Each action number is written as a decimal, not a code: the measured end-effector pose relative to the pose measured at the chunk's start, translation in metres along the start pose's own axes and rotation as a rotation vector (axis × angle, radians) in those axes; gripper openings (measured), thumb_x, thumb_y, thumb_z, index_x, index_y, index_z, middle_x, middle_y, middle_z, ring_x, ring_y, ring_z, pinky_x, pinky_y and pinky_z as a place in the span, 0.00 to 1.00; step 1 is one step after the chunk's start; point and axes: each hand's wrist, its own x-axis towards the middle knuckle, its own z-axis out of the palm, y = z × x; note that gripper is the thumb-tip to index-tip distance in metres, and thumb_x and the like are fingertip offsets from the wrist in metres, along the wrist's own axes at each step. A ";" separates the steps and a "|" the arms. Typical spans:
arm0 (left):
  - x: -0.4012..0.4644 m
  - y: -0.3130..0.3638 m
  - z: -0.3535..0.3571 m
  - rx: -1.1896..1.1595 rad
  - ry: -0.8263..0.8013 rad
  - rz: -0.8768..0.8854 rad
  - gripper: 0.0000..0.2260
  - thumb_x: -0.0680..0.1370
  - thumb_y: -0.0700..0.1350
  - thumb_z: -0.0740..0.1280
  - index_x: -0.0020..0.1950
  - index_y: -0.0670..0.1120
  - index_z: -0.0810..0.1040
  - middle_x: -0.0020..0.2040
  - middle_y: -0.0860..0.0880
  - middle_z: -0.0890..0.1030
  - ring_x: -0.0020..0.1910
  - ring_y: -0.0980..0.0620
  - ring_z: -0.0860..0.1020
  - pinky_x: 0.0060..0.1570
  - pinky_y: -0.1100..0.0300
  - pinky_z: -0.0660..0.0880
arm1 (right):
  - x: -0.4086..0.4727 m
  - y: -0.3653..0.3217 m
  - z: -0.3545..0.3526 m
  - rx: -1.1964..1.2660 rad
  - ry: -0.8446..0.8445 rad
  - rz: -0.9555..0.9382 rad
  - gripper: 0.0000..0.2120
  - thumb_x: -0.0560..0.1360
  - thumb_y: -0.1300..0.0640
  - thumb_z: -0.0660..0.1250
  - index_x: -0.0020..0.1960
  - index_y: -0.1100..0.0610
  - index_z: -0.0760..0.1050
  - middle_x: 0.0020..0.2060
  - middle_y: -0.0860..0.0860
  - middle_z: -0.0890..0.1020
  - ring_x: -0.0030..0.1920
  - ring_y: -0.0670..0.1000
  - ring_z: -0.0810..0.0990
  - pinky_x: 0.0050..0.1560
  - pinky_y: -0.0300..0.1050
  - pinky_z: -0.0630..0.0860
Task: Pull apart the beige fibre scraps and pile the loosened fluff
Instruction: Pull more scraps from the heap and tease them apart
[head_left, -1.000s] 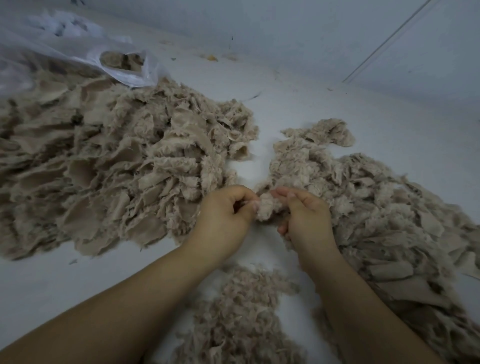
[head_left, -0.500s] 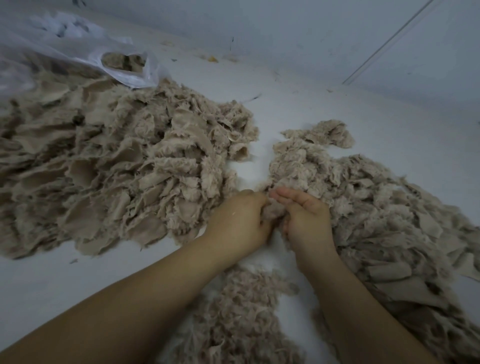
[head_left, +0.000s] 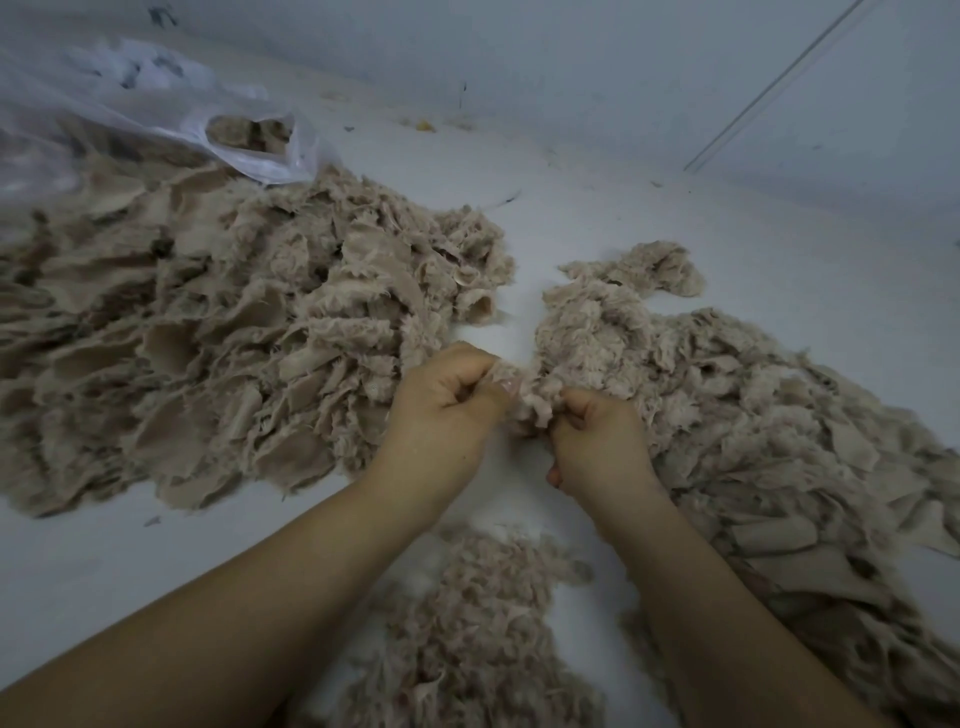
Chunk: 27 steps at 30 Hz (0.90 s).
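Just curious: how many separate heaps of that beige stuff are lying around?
3: a big heap on the left, another heap on the right, a small fluffy pile between the arms. More sits inside the plastic bag.

A pale white floor (head_left: 597, 218) carries everything. At nine o'clock lies a wide heap of beige fibre scraps (head_left: 234, 332); at three to four o'clock a second heap (head_left: 753, 415) spreads toward the edge. At six o'clock sits a pile of loosened fluff (head_left: 467, 623). A clear plastic bag (head_left: 156, 119) lies at eleven o'clock, touching the left heap.
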 end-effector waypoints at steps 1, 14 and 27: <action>-0.003 0.001 -0.001 -0.061 0.015 -0.028 0.15 0.78 0.41 0.64 0.39 0.29 0.72 0.37 0.32 0.71 0.36 0.36 0.71 0.35 0.49 0.67 | 0.000 0.001 0.000 -0.033 -0.003 -0.014 0.14 0.79 0.67 0.59 0.42 0.58 0.82 0.24 0.51 0.74 0.20 0.48 0.73 0.24 0.46 0.76; -0.011 0.008 -0.008 -0.280 0.074 -0.163 0.18 0.80 0.47 0.64 0.44 0.30 0.70 0.35 0.31 0.70 0.32 0.35 0.67 0.39 0.48 0.67 | -0.008 0.002 0.003 -0.483 -0.023 -0.155 0.23 0.77 0.60 0.63 0.70 0.46 0.75 0.46 0.47 0.82 0.31 0.39 0.70 0.26 0.28 0.62; -0.003 -0.006 -0.010 -0.228 0.091 -0.262 0.09 0.80 0.37 0.65 0.41 0.43 0.79 0.33 0.40 0.75 0.30 0.46 0.70 0.29 0.59 0.69 | -0.010 0.007 0.006 -0.232 0.127 -0.248 0.14 0.78 0.65 0.65 0.55 0.53 0.85 0.35 0.52 0.84 0.28 0.43 0.78 0.29 0.39 0.77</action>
